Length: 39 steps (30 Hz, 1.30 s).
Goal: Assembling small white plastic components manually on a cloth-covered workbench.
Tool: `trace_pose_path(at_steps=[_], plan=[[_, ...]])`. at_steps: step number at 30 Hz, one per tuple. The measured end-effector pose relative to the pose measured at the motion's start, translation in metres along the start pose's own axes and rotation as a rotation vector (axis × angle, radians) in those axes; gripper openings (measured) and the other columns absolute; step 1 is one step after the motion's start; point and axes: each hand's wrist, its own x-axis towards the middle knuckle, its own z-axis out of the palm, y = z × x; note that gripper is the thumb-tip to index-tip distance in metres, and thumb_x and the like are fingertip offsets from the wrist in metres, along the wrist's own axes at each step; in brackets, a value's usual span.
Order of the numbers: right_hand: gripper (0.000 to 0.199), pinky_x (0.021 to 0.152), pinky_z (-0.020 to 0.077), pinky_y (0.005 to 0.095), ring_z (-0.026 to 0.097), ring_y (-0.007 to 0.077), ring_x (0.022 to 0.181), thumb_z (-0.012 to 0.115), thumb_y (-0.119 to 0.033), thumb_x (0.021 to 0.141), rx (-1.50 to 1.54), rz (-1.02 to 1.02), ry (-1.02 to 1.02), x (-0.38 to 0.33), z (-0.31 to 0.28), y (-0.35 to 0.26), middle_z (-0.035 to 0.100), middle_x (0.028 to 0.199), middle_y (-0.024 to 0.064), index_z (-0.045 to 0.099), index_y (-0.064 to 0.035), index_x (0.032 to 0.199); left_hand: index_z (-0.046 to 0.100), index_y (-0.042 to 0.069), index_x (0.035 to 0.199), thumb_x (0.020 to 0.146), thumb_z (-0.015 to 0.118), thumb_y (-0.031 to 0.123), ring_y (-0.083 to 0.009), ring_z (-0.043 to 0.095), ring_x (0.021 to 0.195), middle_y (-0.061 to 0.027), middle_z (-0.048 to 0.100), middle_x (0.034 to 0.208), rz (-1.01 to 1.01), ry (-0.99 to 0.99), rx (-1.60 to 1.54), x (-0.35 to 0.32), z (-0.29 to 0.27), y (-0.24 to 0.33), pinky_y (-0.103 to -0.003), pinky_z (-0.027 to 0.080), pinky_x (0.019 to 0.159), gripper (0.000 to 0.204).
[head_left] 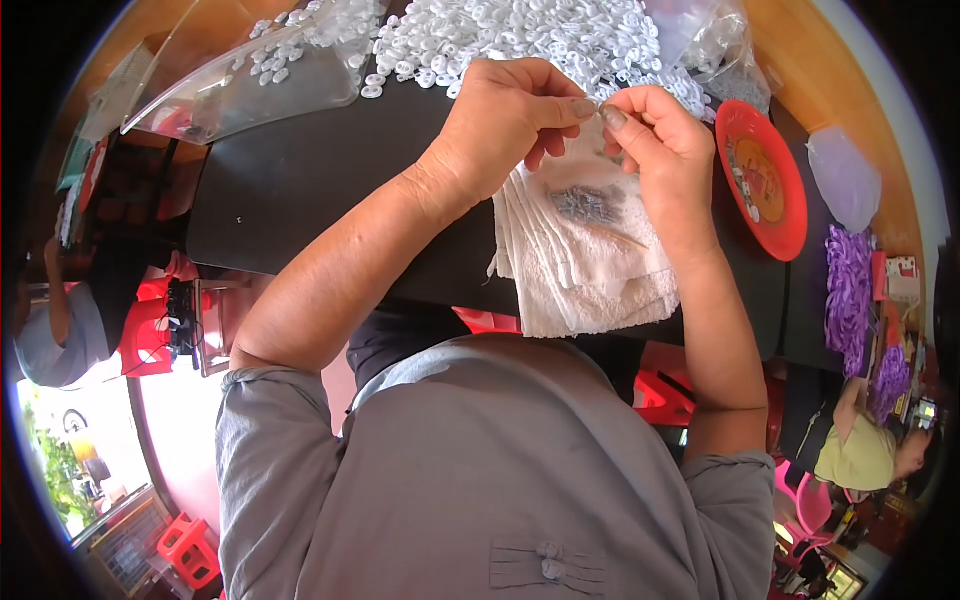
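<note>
My left hand (508,122) and my right hand (664,142) meet tip to tip over the far part of the table. Thumb and forefinger are pinched together on each. Whatever sits between the fingertips is too small to make out. Just beyond the hands spreads a heap of small white oval plastic pieces (500,35). Below them lies a folded white towel (585,290), with a cluster of small dark metal bits (588,205) on top. A thin light-brown stick (628,240) rests on the towel beside the bits.
A clear plastic bin (300,105) with some white pieces lies at the far left of the black table (270,210). To the right are a red oval plate (785,215), a clear bag (725,55) and purple ribbon bundles (848,300). Other people (860,450) sit at both sides.
</note>
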Motion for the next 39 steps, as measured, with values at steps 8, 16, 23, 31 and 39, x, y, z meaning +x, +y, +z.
trace_pose_path(at_steps=[8, 16, 23, 31, 39], plan=[[0.010, 0.055, 0.0378, 0.0188, 0.055, 0.0043, 0.067, 0.060, -0.011, 0.092, -0.035, -0.035, -0.035, -0.002, 0.009, 0.001, 0.061, 0.077, -0.0017, 0.063, -0.0018, 0.091, 0.063, -0.001, 0.084, 0.088, 0.065, 0.008, -0.0069, 0.051, 0.053, -0.0023, 0.058, 0.066, 0.043, 0.035, 0.063, -0.004, 0.007, -0.004, -0.021, 0.037, 0.043, 0.010], [0.009, 0.058, 0.0384, 0.0186, 0.055, 0.0058, 0.068, 0.061, -0.009, 0.092, -0.030, -0.135, 0.085, 0.002, 0.010, -0.007, 0.061, 0.078, -0.0018, 0.065, -0.0014, 0.094, 0.062, -0.001, 0.082, 0.089, 0.064, 0.011, -0.0083, 0.051, 0.053, -0.0030, 0.057, 0.067, 0.178, 0.115, -0.043, 0.007, -0.006, -0.005, -0.023, 0.037, 0.044, 0.014], [0.009, 0.061, 0.0460, 0.0276, 0.060, 0.0177, 0.068, 0.057, 0.001, 0.083, -0.591, -0.538, -0.169, 0.000, 0.021, -0.005, 0.058, 0.079, 0.0071, 0.062, -0.0015, 0.090, 0.060, -0.001, 0.075, 0.075, 0.070, -0.002, -0.0126, 0.053, 0.048, -0.0051, 0.059, 0.065, 0.024, 0.295, -0.242, 0.027, -0.044, -0.009, -0.025, 0.042, 0.041, 0.010], [0.009, 0.064, 0.0488, 0.0409, 0.062, 0.0288, 0.071, 0.061, -0.009, 0.080, -0.890, -0.656, -0.402, 0.007, 0.027, -0.004, 0.060, 0.082, 0.0074, 0.065, -0.0094, 0.088, 0.062, -0.002, 0.080, 0.082, 0.069, 0.008, -0.0110, 0.051, 0.051, -0.0059, 0.058, 0.065, 0.076, 0.234, -0.129, 0.019, -0.031, -0.005, -0.025, 0.036, 0.041, 0.012], [0.008, 0.064, 0.0493, 0.0404, 0.063, 0.0280, 0.074, 0.060, -0.007, 0.079, -0.915, -0.672, -0.484, 0.011, 0.033, -0.011, 0.062, 0.082, 0.0065, 0.065, -0.0089, 0.085, 0.063, -0.003, 0.082, 0.083, 0.068, 0.008, -0.0102, 0.051, 0.053, -0.0052, 0.058, 0.067, 0.052, 0.203, -0.111, 0.018, -0.027, -0.007, -0.025, 0.037, 0.043, 0.012]])
